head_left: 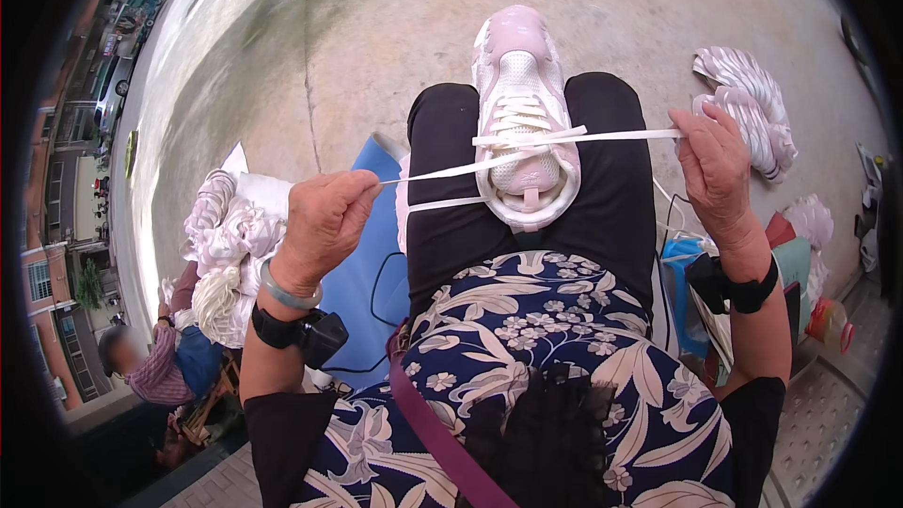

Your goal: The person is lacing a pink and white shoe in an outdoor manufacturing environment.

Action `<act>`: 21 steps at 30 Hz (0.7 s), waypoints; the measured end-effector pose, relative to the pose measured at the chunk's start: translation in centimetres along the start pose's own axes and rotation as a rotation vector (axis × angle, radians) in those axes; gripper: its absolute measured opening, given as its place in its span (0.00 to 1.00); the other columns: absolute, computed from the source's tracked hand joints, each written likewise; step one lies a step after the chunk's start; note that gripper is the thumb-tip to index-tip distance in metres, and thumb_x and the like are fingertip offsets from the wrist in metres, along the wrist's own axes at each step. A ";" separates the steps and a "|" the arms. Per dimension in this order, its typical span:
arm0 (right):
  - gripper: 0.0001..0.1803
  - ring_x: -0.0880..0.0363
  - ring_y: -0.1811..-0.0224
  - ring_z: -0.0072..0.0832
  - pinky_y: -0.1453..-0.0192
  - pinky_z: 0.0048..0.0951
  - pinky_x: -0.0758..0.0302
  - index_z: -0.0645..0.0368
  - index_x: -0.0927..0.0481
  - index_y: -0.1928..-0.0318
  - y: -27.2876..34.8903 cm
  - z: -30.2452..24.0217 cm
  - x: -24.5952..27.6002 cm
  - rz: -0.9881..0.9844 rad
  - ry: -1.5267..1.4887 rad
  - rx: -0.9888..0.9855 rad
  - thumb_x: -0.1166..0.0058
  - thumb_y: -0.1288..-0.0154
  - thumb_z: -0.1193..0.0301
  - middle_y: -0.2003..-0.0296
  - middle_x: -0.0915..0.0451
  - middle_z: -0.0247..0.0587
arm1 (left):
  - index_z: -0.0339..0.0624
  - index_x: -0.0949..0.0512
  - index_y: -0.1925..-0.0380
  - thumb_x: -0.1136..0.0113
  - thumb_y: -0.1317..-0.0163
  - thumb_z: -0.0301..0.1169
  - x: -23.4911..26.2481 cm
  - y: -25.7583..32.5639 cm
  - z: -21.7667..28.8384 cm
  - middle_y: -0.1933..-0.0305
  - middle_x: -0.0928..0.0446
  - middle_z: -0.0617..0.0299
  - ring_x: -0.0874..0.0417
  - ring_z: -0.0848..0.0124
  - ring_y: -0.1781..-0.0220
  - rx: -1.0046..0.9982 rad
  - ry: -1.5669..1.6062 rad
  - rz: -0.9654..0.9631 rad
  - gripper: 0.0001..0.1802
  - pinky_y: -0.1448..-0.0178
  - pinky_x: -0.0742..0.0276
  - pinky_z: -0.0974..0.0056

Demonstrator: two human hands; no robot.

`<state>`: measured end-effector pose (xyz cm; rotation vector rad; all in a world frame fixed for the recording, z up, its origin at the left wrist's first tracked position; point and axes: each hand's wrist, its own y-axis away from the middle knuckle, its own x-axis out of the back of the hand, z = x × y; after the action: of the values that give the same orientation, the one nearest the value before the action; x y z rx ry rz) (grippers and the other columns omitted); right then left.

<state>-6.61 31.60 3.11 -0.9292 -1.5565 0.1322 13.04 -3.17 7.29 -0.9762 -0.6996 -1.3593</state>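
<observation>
A pink and white sneaker (524, 85) rests across my thighs, its toe pointing away from me and its heel opening towards me. White laces cross over its tongue in several rows. My left hand (324, 216) is closed in a pinch on one end of a white shoelace (437, 172), drawn taut to the left of the shoe. Out to the right, my right hand (715, 169) pinches another stretch of white lace (630, 135), pulled nearly level. Below these, a further strand (447, 203) runs left from the shoe's collar over my left thigh.
Bundled pink and white shoe pieces (752, 103) lie on the concrete floor at the right. More bundles and hanks of white laces (224, 306) are heaped at the left, beside a blue sheet (362, 263). Another person (160, 362) sits at the far left.
</observation>
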 end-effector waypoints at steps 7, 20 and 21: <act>0.11 0.25 0.70 0.44 0.68 0.37 0.30 0.64 0.26 0.59 8.6 1.0 0.6 -0.277 -0.112 -0.143 0.47 0.45 0.80 0.72 0.24 0.48 | 0.40 0.23 0.71 0.42 0.44 0.27 -3.1 4.5 -6.6 0.74 0.23 0.54 0.23 0.55 0.75 0.107 -0.298 0.091 0.03 0.71 0.29 0.57; 0.11 0.29 0.77 0.32 0.73 0.32 0.35 0.62 0.25 0.75 7.4 5.4 -1.2 -0.172 -0.315 -0.620 0.47 0.39 0.69 0.81 0.30 0.36 | 0.38 0.29 0.83 0.48 0.39 0.36 -3.6 2.9 -8.6 0.88 0.36 0.60 0.33 0.73 0.86 0.745 0.254 0.229 0.16 0.80 0.37 0.67; 0.14 0.30 0.78 0.25 0.73 0.30 0.36 0.62 0.25 0.78 7.1 5.4 -1.6 -0.081 -0.489 -0.840 0.46 0.38 0.67 0.83 0.33 0.31 | 0.40 0.28 0.83 0.49 0.39 0.36 -3.5 1.6 -6.9 0.89 0.37 0.65 0.36 0.79 0.86 0.869 0.497 0.237 0.16 0.81 0.39 0.71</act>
<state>-8.08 37.62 -3.44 -1.5584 -2.1530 -0.4169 13.35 -7.70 0.76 -0.0156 -0.6638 -0.8809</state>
